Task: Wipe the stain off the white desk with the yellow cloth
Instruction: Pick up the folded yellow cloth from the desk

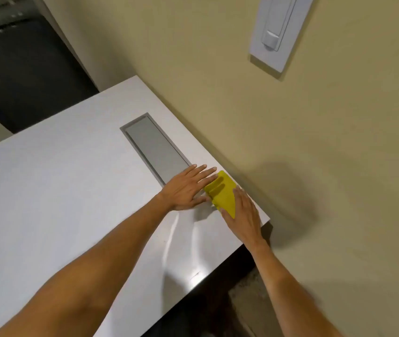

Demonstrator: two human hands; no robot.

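Pressing the yellow cloth (pixel 221 194) flat near the counter (pixel 59 203) corner by the wall (pixel 217 81), my left hand (pixel 186 188) and right hand (pixel 244 215) lie open-palmed, grip closed on nothing; bare counter spreads left of the cloth.

Warm indoor light, glare streaks on desk (pixel 47 203), soft blur, wide-angle bowing

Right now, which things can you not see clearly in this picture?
- Stain: head view, not visible; perhaps under the yellow cloth or the hands.
- Cloth's right part: covered by the right hand.
- Left hand: two fingers hidden under the cloth.
- Desk: cut off at left.
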